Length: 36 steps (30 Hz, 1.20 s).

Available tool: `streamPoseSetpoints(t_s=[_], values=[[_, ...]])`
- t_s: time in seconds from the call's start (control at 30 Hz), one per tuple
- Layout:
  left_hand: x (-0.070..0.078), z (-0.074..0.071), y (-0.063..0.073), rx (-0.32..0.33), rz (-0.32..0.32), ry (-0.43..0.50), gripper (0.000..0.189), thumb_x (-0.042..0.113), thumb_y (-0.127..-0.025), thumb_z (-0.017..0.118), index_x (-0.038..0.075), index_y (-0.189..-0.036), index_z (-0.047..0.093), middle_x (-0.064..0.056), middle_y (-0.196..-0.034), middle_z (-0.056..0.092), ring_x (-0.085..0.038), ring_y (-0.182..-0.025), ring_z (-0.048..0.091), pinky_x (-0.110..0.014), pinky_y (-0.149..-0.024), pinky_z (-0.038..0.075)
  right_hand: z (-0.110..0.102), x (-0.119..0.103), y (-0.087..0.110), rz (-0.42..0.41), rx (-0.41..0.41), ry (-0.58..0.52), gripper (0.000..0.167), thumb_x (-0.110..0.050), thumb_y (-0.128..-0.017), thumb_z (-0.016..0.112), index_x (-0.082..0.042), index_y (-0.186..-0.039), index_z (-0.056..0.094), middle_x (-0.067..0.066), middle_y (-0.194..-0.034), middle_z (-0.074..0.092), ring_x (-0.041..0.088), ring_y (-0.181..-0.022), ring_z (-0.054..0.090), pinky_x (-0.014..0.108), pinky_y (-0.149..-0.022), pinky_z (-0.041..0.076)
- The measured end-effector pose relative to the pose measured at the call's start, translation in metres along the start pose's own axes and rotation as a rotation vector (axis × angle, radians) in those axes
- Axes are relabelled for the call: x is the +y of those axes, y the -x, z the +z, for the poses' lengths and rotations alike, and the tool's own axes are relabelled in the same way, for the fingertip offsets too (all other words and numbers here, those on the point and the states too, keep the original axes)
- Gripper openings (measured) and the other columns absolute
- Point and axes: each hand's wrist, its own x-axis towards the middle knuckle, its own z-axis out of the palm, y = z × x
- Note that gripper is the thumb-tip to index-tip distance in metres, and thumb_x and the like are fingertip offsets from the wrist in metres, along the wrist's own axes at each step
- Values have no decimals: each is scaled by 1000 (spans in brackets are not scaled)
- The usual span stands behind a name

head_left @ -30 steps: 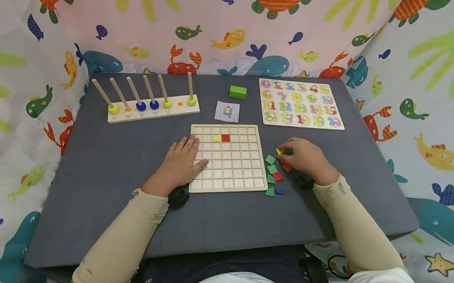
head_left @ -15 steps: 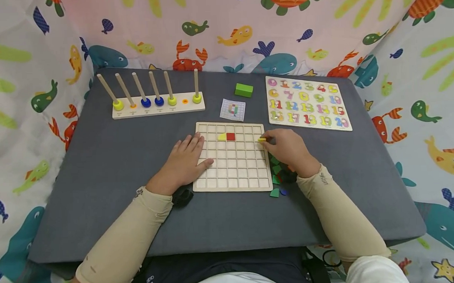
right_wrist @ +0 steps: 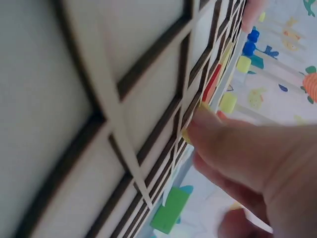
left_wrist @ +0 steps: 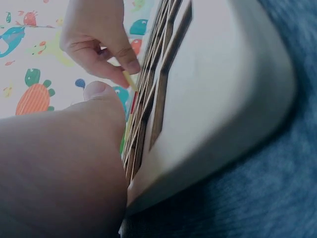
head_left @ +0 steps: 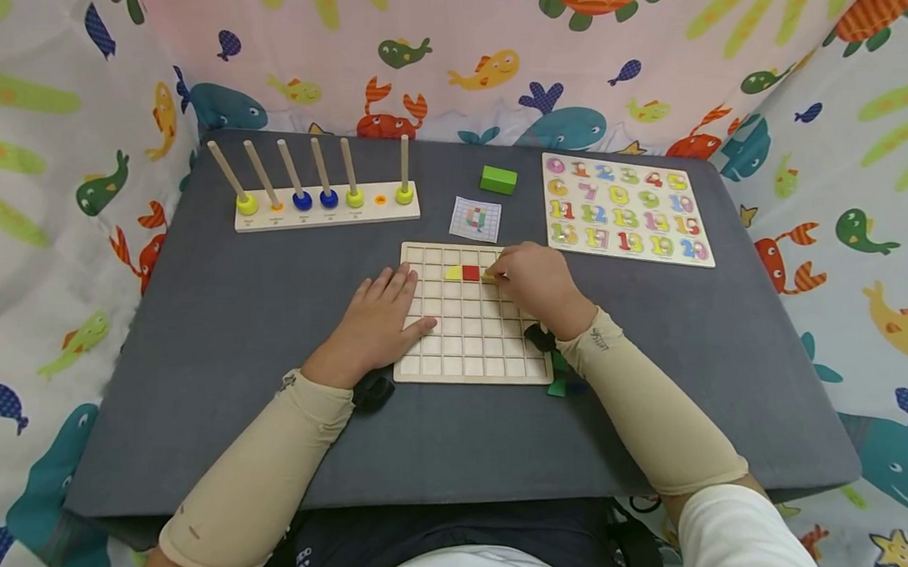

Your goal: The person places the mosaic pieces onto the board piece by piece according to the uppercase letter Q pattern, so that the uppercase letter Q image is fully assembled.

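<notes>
A wooden grid board [head_left: 456, 347] lies on the table, with a yellow tile [head_left: 453, 273] and a red square tile [head_left: 471, 273] side by side in its upper rows. My left hand [head_left: 376, 324] rests flat on the board's left edge, fingers straight. With thumb and fingers my right hand [head_left: 538, 282] pinches a small yellow tile [head_left: 488, 277] over the cell just right of the red one. In the right wrist view the pinched yellow tile [right_wrist: 186, 136] shows at the thumb tip. Whether it touches the cell floor I cannot tell.
Green tiles [head_left: 558, 388] lie by the board's lower right corner, partly hidden under my right forearm. Behind the board are a pattern card [head_left: 475, 220], a green block [head_left: 499, 180], a peg stand [head_left: 327, 208] with rings, and a number puzzle board [head_left: 626, 211].
My right hand has carried the yellow tile from the loose pile beside the board leftward, up to the cell beside the red tile. My left hand stays on the board's edge.
</notes>
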Motion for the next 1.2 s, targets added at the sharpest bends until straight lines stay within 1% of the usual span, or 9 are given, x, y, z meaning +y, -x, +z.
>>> streamPoseSetpoints(t_s=[0.17, 0.43, 0.63, 0.73, 0.97, 1.03, 1.1, 1.13, 1.2], values=[[1, 0, -2, -7, 3, -13, 89, 64, -111, 37, 6, -172, 8, -12, -179, 0, -35, -163, 1, -54, -129, 2, -2, 3, 3, -19, -60, -11, 17, -19, -98, 81, -16, -114, 86, 4, -112, 80, 30, -103, 72, 47, -82, 61], [-2, 2, -3, 1, -7, -13, 89, 63, -111, 39, 5, -172, 10, -12, -179, 2, -36, -163, 3, -55, -129, 3, 2, 3, -1, -65, -59, -57, 14, -12, -99, 78, -12, -112, 86, 7, -119, 78, 31, -108, 69, 45, -90, 58], [-2, 4, -1, -7, -4, -13, 90, 64, -111, 38, 4, -171, 10, -13, -178, 2, -36, -163, 3, -55, -129, 3, 4, 3, -2, -41, -95, -95, 16, -13, -99, 79, -12, -114, 85, 6, -122, 77, 28, -118, 70, 46, -98, 57], [0, 2, 0, -1, -1, -12, 90, 64, -111, 39, 4, -171, 10, -13, -178, 3, -36, -163, 4, -56, -129, 4, 3, 4, -3, -34, -91, -116, 17, -12, -98, 80, -13, -114, 86, 5, -122, 77, 27, -118, 69, 45, -99, 57], [1, 1, -1, 12, 3, -8, 90, 63, -111, 40, 4, -171, 10, -14, -178, 3, -37, -163, 4, -55, -129, 4, 1, 7, -5, -42, -79, -120, 16, -12, -98, 81, -14, -112, 87, 5, -115, 76, 25, -108, 71, 43, -92, 59], [1, 1, -1, 15, 4, -8, 90, 63, -111, 40, 3, -171, 10, -14, -178, 3, -37, -163, 4, -55, -129, 4, 0, 8, -6, -51, -99, -122, 16, -12, -99, 80, -13, -113, 86, 5, -116, 76, 25, -110, 71, 43, -94, 59], [2, 0, -1, 13, 1, -12, 89, 63, -111, 40, 4, -171, 10, -14, -178, 3, -36, -163, 4, -55, -129, 4, -3, 9, -7, -51, -143, -145, 18, -13, -101, 76, -12, -117, 85, 7, -121, 76, 26, -115, 70, 45, -99, 57], [3, -1, 0, 9, -3, -14, 89, 63, -111, 39, 4, -171, 10, -13, -178, 3, -36, -163, 4, -54, -129, 4, -5, 10, -7, -33, -168, -167, 20, -14, -103, 75, -12, -120, 84, 7, -124, 76, 26, -117, 69, 45, -101, 56], [4, -2, 0, 3, -7, -11, 89, 63, -111, 40, 5, -171, 9, -12, -178, 2, -36, -163, 3, -54, -129, 4, -10, 12, -4, 35, -207, -222, 24, -18, -105, 71, -13, -127, 81, 7, -129, 74, 26, -118, 68, 46, -101, 54]])
